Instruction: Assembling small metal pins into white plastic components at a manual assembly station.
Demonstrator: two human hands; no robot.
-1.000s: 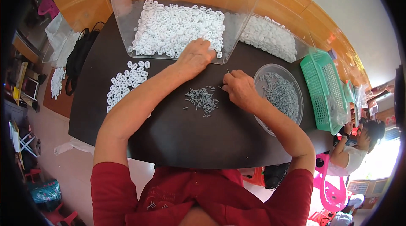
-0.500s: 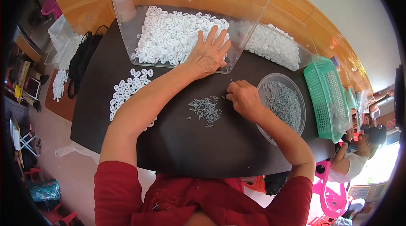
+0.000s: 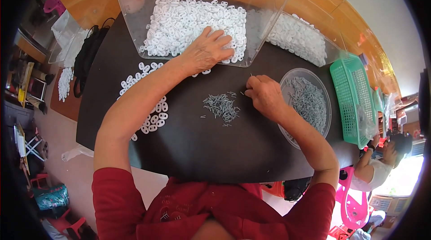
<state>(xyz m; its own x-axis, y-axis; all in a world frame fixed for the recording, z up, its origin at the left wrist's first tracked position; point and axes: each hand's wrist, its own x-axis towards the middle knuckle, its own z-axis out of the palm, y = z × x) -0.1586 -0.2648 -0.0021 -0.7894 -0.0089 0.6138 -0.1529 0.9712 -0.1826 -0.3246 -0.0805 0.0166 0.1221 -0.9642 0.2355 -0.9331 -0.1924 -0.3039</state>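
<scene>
My left hand (image 3: 207,50) reaches over the near edge of a large clear plastic bin (image 3: 244,65). Its fingers are bent but apart, resting on a heap of small white oval plastic pieces with two holes (image 3: 179,26). A few such pieces show on the table beneath the palm. To the right, my right hand (image 3: 265,92) is closed in a pinch, with the thin end of a small grey screw (image 3: 251,74) sticking out of the fingertips. A loose pile of grey screws (image 3: 221,108) lies between my forearms. More white pieces (image 3: 155,118) are scattered by my left forearm, partly hidden by it.
A round clear tub (image 3: 329,121) of screws stands beside my right forearm. Behind it are a second clear bin (image 3: 332,55) of white pieces and a green basket (image 3: 352,100). A black bag (image 3: 92,55) hangs at the table's left. Another person (image 3: 375,166) is at the far right.
My left hand has drawn back toward me and left, its spread fingers now bending, and white pieces have appeared under it on the table. My right hand keeps its pinch.
</scene>
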